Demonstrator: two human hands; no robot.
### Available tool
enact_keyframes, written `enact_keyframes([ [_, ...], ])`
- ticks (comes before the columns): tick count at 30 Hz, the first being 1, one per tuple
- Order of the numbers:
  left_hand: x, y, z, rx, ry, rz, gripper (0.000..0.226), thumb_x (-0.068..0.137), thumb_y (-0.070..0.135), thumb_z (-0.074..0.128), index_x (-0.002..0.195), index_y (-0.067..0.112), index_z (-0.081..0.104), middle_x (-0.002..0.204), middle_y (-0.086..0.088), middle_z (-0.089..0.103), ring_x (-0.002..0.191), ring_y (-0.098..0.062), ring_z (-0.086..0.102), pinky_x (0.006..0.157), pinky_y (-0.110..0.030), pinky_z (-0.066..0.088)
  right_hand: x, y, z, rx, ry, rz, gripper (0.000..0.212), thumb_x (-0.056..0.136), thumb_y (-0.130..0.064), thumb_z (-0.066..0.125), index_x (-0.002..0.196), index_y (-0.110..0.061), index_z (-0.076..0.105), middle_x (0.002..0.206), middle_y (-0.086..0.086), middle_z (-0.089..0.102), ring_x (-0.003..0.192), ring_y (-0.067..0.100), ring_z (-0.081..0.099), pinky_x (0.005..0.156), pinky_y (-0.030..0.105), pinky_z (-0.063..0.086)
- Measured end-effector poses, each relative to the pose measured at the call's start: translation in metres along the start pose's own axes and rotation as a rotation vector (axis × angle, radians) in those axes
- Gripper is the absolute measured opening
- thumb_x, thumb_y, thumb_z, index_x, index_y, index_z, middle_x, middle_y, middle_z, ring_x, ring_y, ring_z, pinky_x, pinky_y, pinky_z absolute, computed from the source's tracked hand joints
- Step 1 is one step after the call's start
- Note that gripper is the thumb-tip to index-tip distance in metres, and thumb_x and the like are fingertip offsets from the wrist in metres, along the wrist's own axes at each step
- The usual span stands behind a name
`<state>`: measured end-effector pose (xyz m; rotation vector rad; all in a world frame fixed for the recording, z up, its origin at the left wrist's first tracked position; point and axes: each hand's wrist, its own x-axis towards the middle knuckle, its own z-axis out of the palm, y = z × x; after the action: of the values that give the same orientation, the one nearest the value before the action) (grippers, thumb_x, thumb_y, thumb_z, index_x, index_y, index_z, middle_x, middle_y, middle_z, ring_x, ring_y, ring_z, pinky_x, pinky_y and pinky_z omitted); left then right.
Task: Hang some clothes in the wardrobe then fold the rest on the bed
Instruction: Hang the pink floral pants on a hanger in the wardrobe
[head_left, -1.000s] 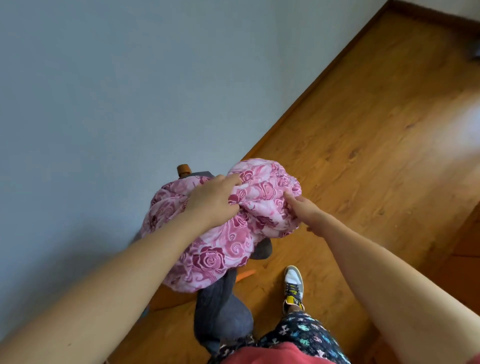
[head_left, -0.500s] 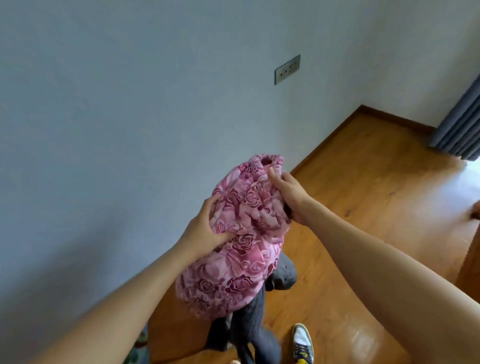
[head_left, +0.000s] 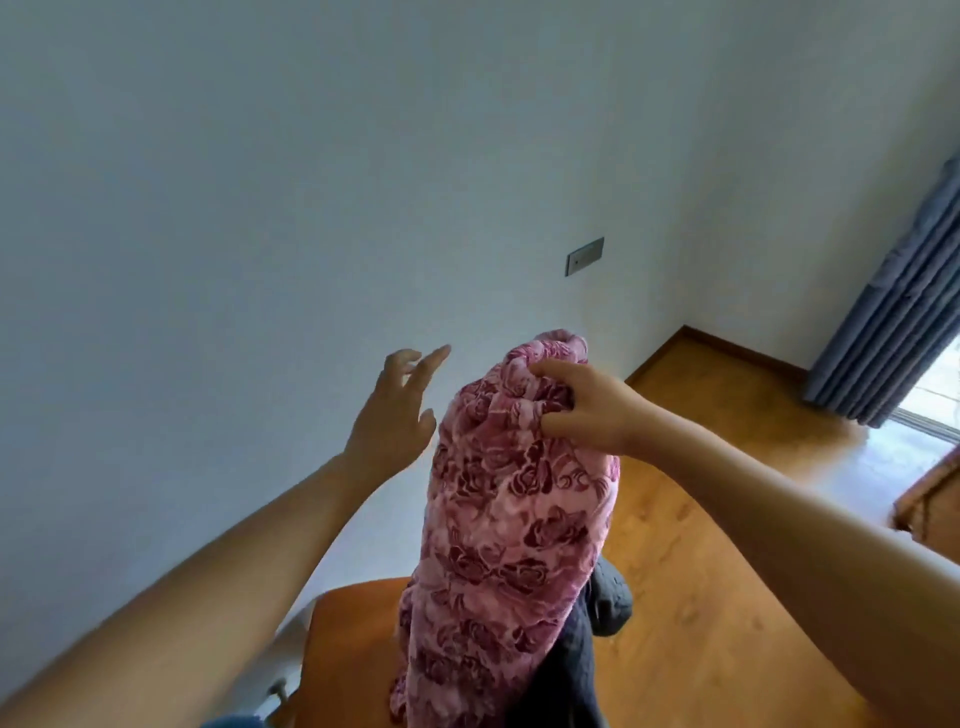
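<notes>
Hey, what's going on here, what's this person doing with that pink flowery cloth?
A person is holding up a pink, rose-patterned fabric garment by its top, gripped in the right hand. It hangs down bunched, not spread out. The left hand is open with fingers spread, just left of the cloth and not touching it. A dark grey garment lies behind the pink one's lower end, next to an orange-brown wooden surface. No wardrobe, hanger or bed is in view.

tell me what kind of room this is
Probably a bedroom in a home, though no bed shows: a wooden floor, a grey-blue curtain beside a bright window, and a pink floral garment held up by the right hand.
</notes>
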<state>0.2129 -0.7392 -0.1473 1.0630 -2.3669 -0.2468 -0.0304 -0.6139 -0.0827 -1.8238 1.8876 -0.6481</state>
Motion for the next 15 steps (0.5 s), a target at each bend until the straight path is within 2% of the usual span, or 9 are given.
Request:
enact_keyframes([
  [2, 0.024, 0.001, -0.017, 0.067, -0.068, 0.172, 0.078, 0.085, 0.006, 0.072, 0.151, 0.03, 0.04, 0.157, -0.011, 0.024, 0.144, -0.031, 0.032, 0.111, -0.045, 0.042, -0.007, -0.011, -0.004, -0.092, -0.02, -0.047, 0.066, 0.087, -0.029, 0.066, 0.149, -0.03, 0.044, 0.124, -0.002, 0.061, 0.097, 0.014, 0.06, 0.087, 0.031, 0.053],
  [4, 0.041, 0.007, -0.026, 0.117, -0.165, 0.341, 0.066, 0.085, 0.019, 0.078, 0.143, 0.031, 0.049, 0.163, -0.008, 0.021, 0.15, -0.03, 0.021, 0.116, -0.048, 0.033, -0.013, -0.018, -0.006, -0.144, -0.029, -0.087, 0.064, 0.087, -0.029, 0.064, 0.148, -0.031, 0.046, 0.115, -0.011, 0.055, 0.097, 0.011, 0.055, 0.085, 0.027, 0.047],
  [6, 0.051, 0.014, -0.025, 0.116, -0.268, 0.433, 0.062, 0.085, 0.028, 0.077, 0.141, 0.029, 0.049, 0.163, -0.004, 0.027, 0.152, -0.026, 0.018, 0.12, -0.049, 0.03, -0.017, -0.024, -0.01, -0.188, -0.013, -0.122, 0.06, 0.086, -0.03, 0.063, 0.145, -0.03, 0.049, 0.111, -0.013, 0.051, 0.098, 0.01, 0.052, 0.083, 0.024, 0.042],
  [9, 0.056, 0.025, -0.018, 0.085, -0.353, 0.51, 0.071, 0.085, 0.032, 0.075, 0.148, 0.025, 0.044, 0.157, -0.002, 0.041, 0.151, -0.021, 0.027, 0.119, -0.045, 0.031, -0.02, -0.025, -0.015, -0.22, 0.043, -0.137, 0.06, 0.084, -0.031, 0.065, 0.142, -0.025, 0.052, 0.119, -0.006, 0.056, 0.103, 0.013, 0.053, 0.082, 0.018, 0.039],
  [12, 0.053, 0.032, -0.011, -0.03, -0.377, 0.558, 0.08, 0.081, 0.034, 0.078, 0.151, 0.024, 0.04, 0.154, -0.001, 0.045, 0.146, -0.021, 0.035, 0.117, -0.042, 0.035, -0.026, -0.023, -0.014, -0.246, 0.076, -0.141, 0.059, 0.083, -0.032, 0.066, 0.14, -0.026, 0.053, 0.125, -0.005, 0.059, 0.103, 0.012, 0.054, 0.081, 0.016, 0.04],
  [15, 0.049, 0.037, -0.003, -0.134, -0.438, 0.485, 0.073, 0.08, 0.029, 0.078, 0.144, 0.028, 0.043, 0.133, -0.004, 0.058, 0.124, -0.022, 0.052, 0.102, -0.043, 0.048, -0.032, -0.017, -0.017, -0.236, 0.091, -0.104, 0.055, 0.083, -0.033, 0.066, 0.136, -0.029, 0.052, 0.117, -0.01, 0.06, 0.1, 0.01, 0.056, 0.082, 0.022, 0.049],
])
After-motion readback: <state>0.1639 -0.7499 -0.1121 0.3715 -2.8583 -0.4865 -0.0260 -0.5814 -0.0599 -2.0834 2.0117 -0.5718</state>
